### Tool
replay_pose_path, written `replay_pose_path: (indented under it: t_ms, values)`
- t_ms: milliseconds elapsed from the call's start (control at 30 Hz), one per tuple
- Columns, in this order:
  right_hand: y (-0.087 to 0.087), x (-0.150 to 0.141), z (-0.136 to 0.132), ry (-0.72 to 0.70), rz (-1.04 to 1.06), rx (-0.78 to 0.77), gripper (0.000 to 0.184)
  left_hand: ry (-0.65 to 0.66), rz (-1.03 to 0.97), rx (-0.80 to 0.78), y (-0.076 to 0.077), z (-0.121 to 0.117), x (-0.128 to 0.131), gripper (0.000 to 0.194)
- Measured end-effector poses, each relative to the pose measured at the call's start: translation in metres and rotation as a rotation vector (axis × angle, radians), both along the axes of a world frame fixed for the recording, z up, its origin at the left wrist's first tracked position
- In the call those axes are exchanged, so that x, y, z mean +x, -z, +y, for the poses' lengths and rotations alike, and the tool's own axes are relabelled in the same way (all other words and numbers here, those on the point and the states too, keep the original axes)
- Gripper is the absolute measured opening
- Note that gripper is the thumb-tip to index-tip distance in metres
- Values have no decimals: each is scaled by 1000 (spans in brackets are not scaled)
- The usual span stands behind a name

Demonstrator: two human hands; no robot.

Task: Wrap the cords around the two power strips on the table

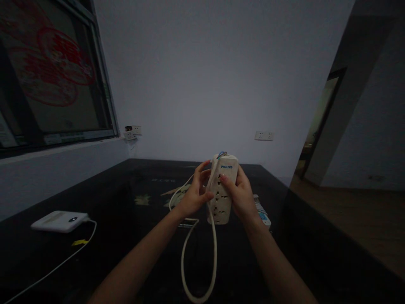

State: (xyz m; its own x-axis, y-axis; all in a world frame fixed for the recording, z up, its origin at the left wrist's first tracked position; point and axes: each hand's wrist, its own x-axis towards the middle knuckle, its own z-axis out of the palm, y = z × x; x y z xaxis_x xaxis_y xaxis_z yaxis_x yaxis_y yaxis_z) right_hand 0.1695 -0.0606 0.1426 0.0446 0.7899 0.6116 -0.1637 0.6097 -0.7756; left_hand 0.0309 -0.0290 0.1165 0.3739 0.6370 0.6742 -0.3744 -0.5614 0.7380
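Note:
A white Philips power strip (225,206) is held up over the dark table, its sockets facing me. My right hand (243,194) grips its right side, with the thumb across the front by the upper sockets. On the left edge, my left hand (196,193) is closed around the strip, and its thumb lies by the cord. The white cord (214,249) runs down along that edge, hangs in a big loop below and trails back to the left. A blue wire or tie (221,154) shows at the top end. The fingers behind the strip are hidden.
On the left of the black glossy table (133,253) lies a white power bank (60,221) with a cable, near a yellow scrap (79,242). Behind my right hand is a white-and-blue item (263,214), partly hidden. Wall sockets (263,135) are beyond the table.

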Motion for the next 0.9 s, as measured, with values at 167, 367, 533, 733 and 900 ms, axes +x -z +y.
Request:
replay_pose_path:
  t_ms: [167, 367, 533, 733, 900]
  values:
    - [9, -14, 6, 154, -147, 81, 41, 250, -30, -347, 3, 5, 9, 91]
    - [25, -4, 27, 705, -635, 225, 48, 186, -63, -435, 6, 1, 7, 75]
    - [37, -1, 19, 778, -649, 231, 47, 83, -54, -472, 8, -2, 5, 67]
    - [67, -18, -27, 634, -691, 82, 33, -4, -140, -566, 10, -1, 7, 68]
    - [87, -16, -27, 377, -693, -144, 12, -56, -195, -562, 10, -4, 1, 64]
